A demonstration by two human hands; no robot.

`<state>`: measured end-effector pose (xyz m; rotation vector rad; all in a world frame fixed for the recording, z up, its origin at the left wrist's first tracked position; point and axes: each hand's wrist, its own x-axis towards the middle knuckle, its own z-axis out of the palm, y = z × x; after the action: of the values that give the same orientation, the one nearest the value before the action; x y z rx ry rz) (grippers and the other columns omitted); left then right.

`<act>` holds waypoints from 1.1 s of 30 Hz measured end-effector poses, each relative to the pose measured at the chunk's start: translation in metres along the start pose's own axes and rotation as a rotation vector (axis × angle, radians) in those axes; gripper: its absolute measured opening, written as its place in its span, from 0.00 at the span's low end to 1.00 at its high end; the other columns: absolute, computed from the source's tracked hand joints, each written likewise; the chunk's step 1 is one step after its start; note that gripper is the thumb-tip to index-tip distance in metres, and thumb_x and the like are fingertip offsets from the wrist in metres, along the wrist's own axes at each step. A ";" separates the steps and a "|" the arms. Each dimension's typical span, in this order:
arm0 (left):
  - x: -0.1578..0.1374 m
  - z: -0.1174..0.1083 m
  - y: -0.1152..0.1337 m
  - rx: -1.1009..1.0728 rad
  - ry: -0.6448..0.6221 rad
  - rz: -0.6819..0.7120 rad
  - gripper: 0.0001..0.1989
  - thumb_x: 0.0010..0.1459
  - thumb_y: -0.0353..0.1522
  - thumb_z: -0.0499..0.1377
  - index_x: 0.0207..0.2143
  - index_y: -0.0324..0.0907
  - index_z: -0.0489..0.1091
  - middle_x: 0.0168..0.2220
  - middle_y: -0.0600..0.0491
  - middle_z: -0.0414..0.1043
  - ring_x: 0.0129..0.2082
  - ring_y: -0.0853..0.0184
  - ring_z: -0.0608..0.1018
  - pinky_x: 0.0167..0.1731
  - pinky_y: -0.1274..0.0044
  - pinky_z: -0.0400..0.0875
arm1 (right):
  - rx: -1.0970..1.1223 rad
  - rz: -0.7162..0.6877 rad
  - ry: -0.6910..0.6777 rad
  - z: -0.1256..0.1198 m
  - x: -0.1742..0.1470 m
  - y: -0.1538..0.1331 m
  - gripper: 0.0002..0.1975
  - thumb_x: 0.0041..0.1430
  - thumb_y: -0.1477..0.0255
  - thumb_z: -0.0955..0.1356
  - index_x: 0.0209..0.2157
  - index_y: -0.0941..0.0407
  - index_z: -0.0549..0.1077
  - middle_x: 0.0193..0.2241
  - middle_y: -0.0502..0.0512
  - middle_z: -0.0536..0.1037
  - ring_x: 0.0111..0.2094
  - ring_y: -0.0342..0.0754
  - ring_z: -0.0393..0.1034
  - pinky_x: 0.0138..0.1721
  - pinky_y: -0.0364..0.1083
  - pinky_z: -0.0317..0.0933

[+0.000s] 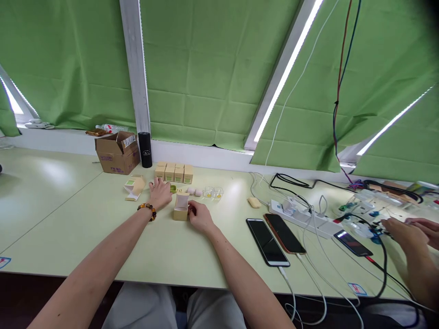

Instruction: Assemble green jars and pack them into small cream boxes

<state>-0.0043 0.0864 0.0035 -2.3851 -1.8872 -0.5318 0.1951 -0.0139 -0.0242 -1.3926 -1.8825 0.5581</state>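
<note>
A small kraft cardboard box point(180, 214) stands upright with its white-lined lid raised. My right hand point(200, 217) is closed at its right side, thumb and fingers against the wall. My left hand point(159, 193), with a beaded bracelet at the wrist, stretches over the table with its fingers apart. Just right of it lies a small green piece point(173, 188), partly hidden by the hand. Small pale pink round pieces point(194, 192) and clear plastic cups with yellow bits point(213, 193) sit farther right. An opened flat box point(135, 188) lies left of my left hand.
Several closed small boxes point(174, 173) line up behind my hands. A brown carton point(117, 152) and a black cylinder point(145, 150) stand at the back left. Phones point(268, 242), a power strip point(305, 219) and cables lie right. Another person's hands point(406, 233) work at far right.
</note>
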 end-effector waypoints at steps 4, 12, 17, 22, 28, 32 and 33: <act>-0.008 -0.002 -0.001 -0.125 0.162 0.010 0.19 0.57 0.33 0.61 0.52 0.41 0.72 0.57 0.35 0.66 0.63 0.42 0.61 0.56 0.53 0.55 | 0.018 -0.087 -0.066 0.002 -0.001 -0.003 0.22 0.51 0.83 0.64 0.44 0.51 0.78 0.31 0.48 0.81 0.32 0.47 0.73 0.35 0.42 0.63; -0.039 -0.040 0.000 -0.508 0.502 0.245 0.19 0.59 0.30 0.61 0.54 0.43 0.70 0.52 0.44 0.76 0.56 0.51 0.74 0.58 0.59 0.60 | 0.061 -0.117 -0.038 0.006 0.001 0.005 0.23 0.53 0.84 0.63 0.47 0.51 0.77 0.31 0.49 0.80 0.33 0.47 0.74 0.36 0.43 0.64; -0.057 -0.055 0.004 -0.548 0.761 0.410 0.19 0.59 0.32 0.64 0.54 0.44 0.71 0.49 0.44 0.77 0.51 0.53 0.76 0.56 0.60 0.65 | 0.066 -0.110 0.115 0.009 0.005 0.013 0.21 0.58 0.81 0.62 0.49 0.55 0.76 0.36 0.53 0.80 0.35 0.48 0.72 0.39 0.46 0.66; -0.062 -0.052 0.004 -0.587 0.831 0.489 0.22 0.59 0.33 0.65 0.56 0.44 0.70 0.47 0.44 0.77 0.48 0.54 0.76 0.53 0.60 0.69 | -0.281 -0.107 0.325 0.011 0.018 0.014 0.16 0.64 0.78 0.63 0.48 0.54 0.78 0.44 0.59 0.79 0.45 0.54 0.68 0.46 0.51 0.63; -0.062 -0.046 0.005 -0.745 0.742 0.408 0.18 0.64 0.40 0.61 0.54 0.43 0.73 0.47 0.43 0.78 0.49 0.54 0.77 0.54 0.60 0.69 | -0.653 -0.173 0.298 0.011 0.049 0.009 0.13 0.65 0.75 0.66 0.46 0.52 0.80 0.44 0.61 0.75 0.48 0.57 0.60 0.47 0.53 0.53; -0.057 -0.041 0.004 -1.127 0.523 0.217 0.22 0.68 0.49 0.55 0.46 0.42 0.78 0.44 0.43 0.79 0.46 0.57 0.79 0.50 0.65 0.71 | -0.765 -0.231 0.223 0.017 0.066 0.007 0.10 0.62 0.77 0.68 0.40 0.53 0.81 0.44 0.61 0.72 0.46 0.56 0.57 0.47 0.52 0.51; -0.056 -0.041 0.004 -1.231 0.451 0.170 0.24 0.67 0.51 0.54 0.42 0.41 0.78 0.42 0.43 0.79 0.45 0.58 0.79 0.49 0.66 0.71 | -0.769 -0.226 0.216 0.019 0.069 0.007 0.09 0.61 0.76 0.68 0.39 0.53 0.81 0.45 0.61 0.71 0.47 0.56 0.56 0.47 0.52 0.50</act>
<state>-0.0204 0.0232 0.0258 -2.4592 -1.2242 -2.4885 0.1741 0.0548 -0.0209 -1.5724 -2.1223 -0.4706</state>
